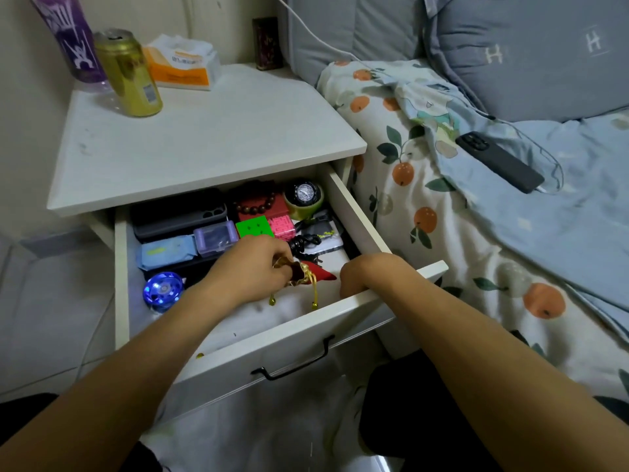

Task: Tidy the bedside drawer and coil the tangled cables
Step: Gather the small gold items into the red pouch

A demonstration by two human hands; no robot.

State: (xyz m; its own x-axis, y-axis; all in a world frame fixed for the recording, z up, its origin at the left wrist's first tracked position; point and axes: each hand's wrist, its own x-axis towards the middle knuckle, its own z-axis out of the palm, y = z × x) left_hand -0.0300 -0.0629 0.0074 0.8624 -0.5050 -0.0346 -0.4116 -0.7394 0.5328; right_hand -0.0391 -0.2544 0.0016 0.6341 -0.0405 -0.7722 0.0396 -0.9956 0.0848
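Observation:
The white bedside drawer (340, 315) stands pulled open. My left hand (248, 267) is inside it and pinches a red pouch (320, 272) with gold drawstrings that dangle down. My right hand (357, 277) hooks over the drawer's front edge near its right corner, fingers curled down inside and hidden. A black coiled cable (304, 241) lies just behind my left hand. Further back lie a green cube (255, 227), a pink cube (280, 226), a black watch on a green stand (304, 195), dark prayer beads (258, 207), phone cases (178, 214), a purple box (216, 237) and a blue glowing yo-yo (162, 290).
On the nightstand top (204, 131) stand a gold can (127, 71), a purple bottle (71, 39), a tissue pack (183, 61) and a dark box (267, 42). The bed at right holds a black phone (498, 161) on a white charging cable (306, 28).

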